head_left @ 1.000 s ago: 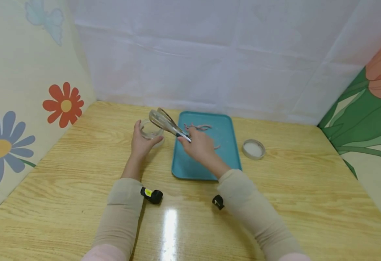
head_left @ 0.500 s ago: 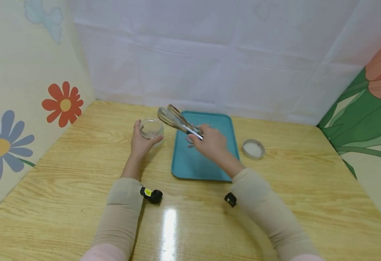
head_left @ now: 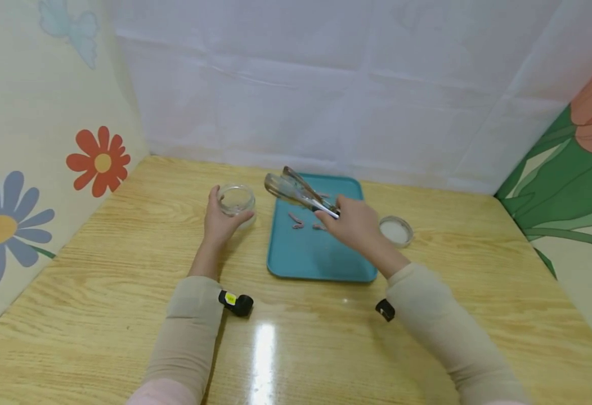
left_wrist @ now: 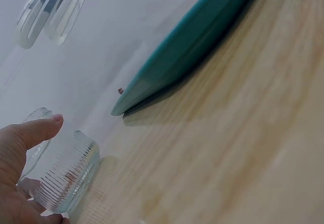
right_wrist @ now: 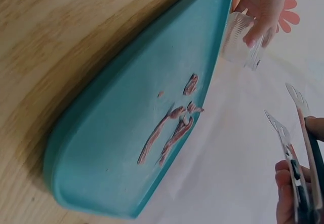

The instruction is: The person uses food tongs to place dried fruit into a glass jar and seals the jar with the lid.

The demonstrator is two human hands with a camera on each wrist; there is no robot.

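My left hand (head_left: 221, 222) holds a clear glass jar (head_left: 236, 200) on the table, thumb and fingers around its side. Some reddish bits show through the ribbed glass jar (left_wrist: 71, 176) in the left wrist view. Gripped in my right hand (head_left: 354, 225) is a pair of metal tongs (head_left: 296, 192), held above the teal tray (head_left: 321, 259). The tongs' ends point left and stand apart, with nothing between them in the right wrist view. Several thin pinkish strips, like shredded meat (right_wrist: 174, 135), lie on the tray, partly hidden by the tongs in the head view.
A round lid (head_left: 396, 231) lies on the wooden table (head_left: 458, 315) right of the tray, just beyond my right hand. A white cloth (head_left: 296, 84) hangs behind the table, and flower-painted walls (head_left: 17, 124) stand at both sides.
My right hand has moved right with the tongs, away from the jar, uncovering strips on the tray's left part. The left hand and the jar stay put.
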